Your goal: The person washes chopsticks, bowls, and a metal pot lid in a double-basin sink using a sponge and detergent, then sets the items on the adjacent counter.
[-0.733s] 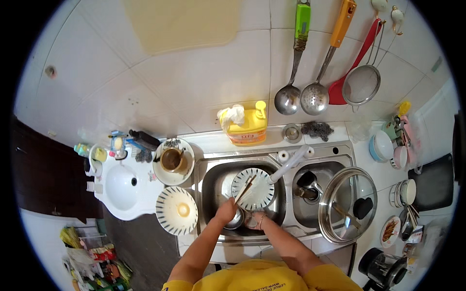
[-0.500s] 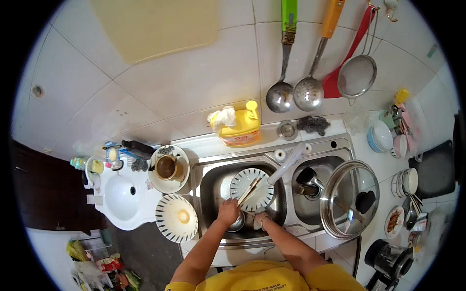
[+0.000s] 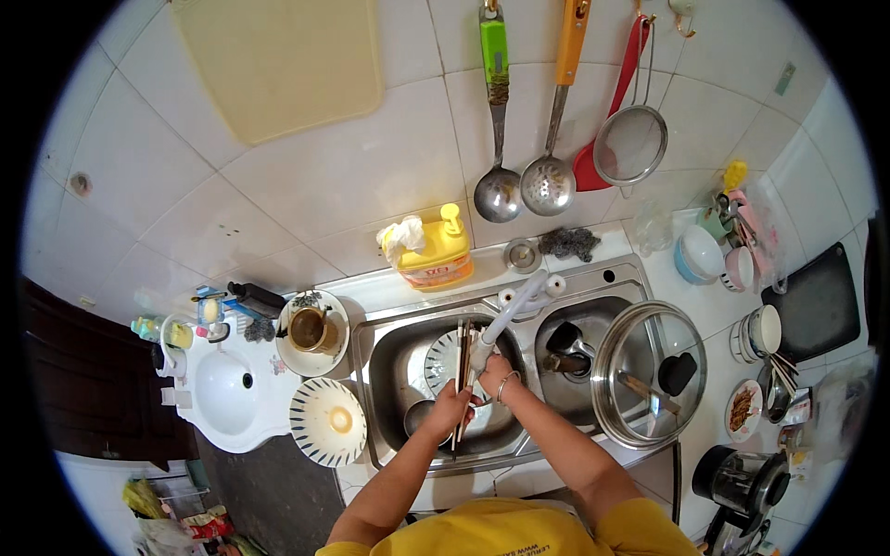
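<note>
A bundle of chopsticks point(image 3: 463, 352) is gripped in my left hand point(image 3: 450, 408) over the left sink basin, lying lengthwise away from me. My right hand point(image 3: 498, 375), a bracelet on its wrist, is curled beside the end of the white faucet point(image 3: 508, 315). Its fingertips are partly hidden, and I cannot make out what they hold. Behind the chopsticks a striped plate point(image 3: 440, 361) lies in the basin. Next to my left hand sits a round metal vessel point(image 3: 419, 417), partly covered by the hand.
Left of the sink point(image 3: 366, 371) are a striped dish point(image 3: 313, 440) and a plate point(image 3: 329, 357) bearing a brown cup point(image 3: 311, 331). A glass lid point(image 3: 649, 347) leans over the right basin. A yellow jug point(image 3: 436, 250) stands behind; ladles point(image 3: 501, 195) hang on the wall.
My left hand has turned the chopsticks from a slant to nearly straight away from me. My right hand has moved up from low in the basin to the faucet's end. The view has shifted slightly.
</note>
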Demonstrator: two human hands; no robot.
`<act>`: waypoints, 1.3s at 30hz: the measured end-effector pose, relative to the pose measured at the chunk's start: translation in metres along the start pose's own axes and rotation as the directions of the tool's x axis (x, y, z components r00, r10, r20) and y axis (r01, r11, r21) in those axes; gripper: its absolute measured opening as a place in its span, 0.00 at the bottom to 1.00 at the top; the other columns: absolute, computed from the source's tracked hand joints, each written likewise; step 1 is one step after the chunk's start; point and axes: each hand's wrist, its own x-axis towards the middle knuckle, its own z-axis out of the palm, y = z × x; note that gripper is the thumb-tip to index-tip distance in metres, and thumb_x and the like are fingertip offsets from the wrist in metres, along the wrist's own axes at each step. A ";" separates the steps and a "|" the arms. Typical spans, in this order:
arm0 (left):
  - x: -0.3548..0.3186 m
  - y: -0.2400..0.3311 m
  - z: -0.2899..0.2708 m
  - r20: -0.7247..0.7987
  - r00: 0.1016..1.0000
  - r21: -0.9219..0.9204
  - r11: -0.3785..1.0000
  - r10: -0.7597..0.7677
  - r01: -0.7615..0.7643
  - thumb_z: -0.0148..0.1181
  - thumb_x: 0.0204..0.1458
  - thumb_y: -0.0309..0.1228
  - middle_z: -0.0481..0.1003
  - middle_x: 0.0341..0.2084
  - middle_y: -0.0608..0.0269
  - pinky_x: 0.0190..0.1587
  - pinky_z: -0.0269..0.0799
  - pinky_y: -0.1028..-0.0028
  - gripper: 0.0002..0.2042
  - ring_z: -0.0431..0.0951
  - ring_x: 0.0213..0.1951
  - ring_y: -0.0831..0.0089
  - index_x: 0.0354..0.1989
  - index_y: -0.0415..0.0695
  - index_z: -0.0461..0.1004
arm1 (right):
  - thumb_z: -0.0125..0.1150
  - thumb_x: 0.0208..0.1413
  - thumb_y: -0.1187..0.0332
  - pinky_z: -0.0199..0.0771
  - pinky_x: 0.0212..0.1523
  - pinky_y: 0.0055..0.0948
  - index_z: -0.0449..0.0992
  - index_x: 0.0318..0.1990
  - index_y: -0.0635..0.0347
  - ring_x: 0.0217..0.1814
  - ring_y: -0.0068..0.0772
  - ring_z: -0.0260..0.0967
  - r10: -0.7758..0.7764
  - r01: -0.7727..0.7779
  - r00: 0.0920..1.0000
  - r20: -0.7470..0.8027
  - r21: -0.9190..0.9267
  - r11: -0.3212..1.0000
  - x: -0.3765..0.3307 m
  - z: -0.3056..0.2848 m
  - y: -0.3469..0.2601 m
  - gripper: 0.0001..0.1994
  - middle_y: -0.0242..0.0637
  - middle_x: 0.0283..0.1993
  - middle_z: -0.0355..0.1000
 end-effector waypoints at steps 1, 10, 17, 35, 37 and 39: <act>-0.002 0.000 0.000 -0.055 0.998 0.031 0.999 0.019 -0.017 0.43 0.56 0.31 0.68 0.21 0.62 0.13 0.59 0.77 0.05 0.64 0.14 0.77 0.35 0.43 0.60 | 0.51 0.40 0.72 0.66 0.46 0.40 0.71 0.36 0.68 0.44 0.55 0.66 0.013 -0.013 1.000 0.010 -0.025 1.000 -0.005 -0.004 -0.006 0.14 0.58 0.38 0.69; -0.016 0.005 0.004 0.059 0.998 -0.223 0.974 -0.030 0.043 0.47 0.55 0.30 0.66 0.20 0.66 0.17 0.59 0.80 0.05 0.63 0.17 0.79 0.36 0.43 0.62 | 0.52 0.47 0.73 0.68 0.44 0.38 0.65 0.46 0.61 0.43 0.38 0.68 -0.313 -0.638 0.750 0.582 0.762 -0.112 -0.033 -0.032 0.001 0.16 0.41 0.39 0.70; -0.059 0.022 0.022 0.432 0.894 -0.238 0.942 -0.116 0.237 0.46 0.56 0.34 0.67 0.22 0.64 0.20 0.64 0.79 0.10 0.67 0.21 0.77 0.42 0.42 0.64 | 0.54 0.53 0.64 0.70 0.37 0.39 0.70 0.33 0.57 0.33 0.37 0.69 -0.077 -0.408 0.913 0.400 0.902 -0.141 0.000 -0.048 -0.004 0.07 0.38 0.29 0.70; -0.067 -0.029 0.023 -0.193 0.969 0.296 0.951 0.151 -0.089 0.56 0.49 0.41 0.70 0.16 0.63 0.15 0.58 0.80 0.15 0.65 0.16 0.80 0.29 0.39 0.70 | 0.58 0.50 0.52 0.71 0.25 0.33 0.69 0.33 0.58 0.25 0.32 0.68 0.257 -0.207 0.953 0.162 0.965 0.159 0.024 -0.047 -0.006 0.17 0.36 0.25 0.69; -0.064 -0.043 0.022 -0.159 0.903 0.529 0.807 0.400 -0.264 0.56 0.50 0.40 0.70 0.16 0.64 0.16 0.58 0.79 0.15 0.64 0.15 0.80 0.29 0.38 0.71 | 0.58 0.50 0.54 0.72 0.28 0.34 0.69 0.37 0.59 0.28 0.32 0.69 0.277 -0.194 0.952 0.132 0.959 0.208 0.020 -0.049 -0.016 0.17 0.36 0.30 0.70; -0.066 -0.043 0.018 -0.081 0.892 0.603 0.734 0.445 -0.312 0.55 0.51 0.40 0.67 0.15 0.67 0.16 0.55 0.80 0.13 0.61 0.13 0.80 0.28 0.41 0.69 | 0.59 0.49 0.55 0.72 0.29 0.30 0.70 0.41 0.62 0.29 0.28 0.70 0.256 -0.159 0.961 0.100 0.962 0.223 0.020 -0.054 -0.019 0.19 0.34 0.35 0.71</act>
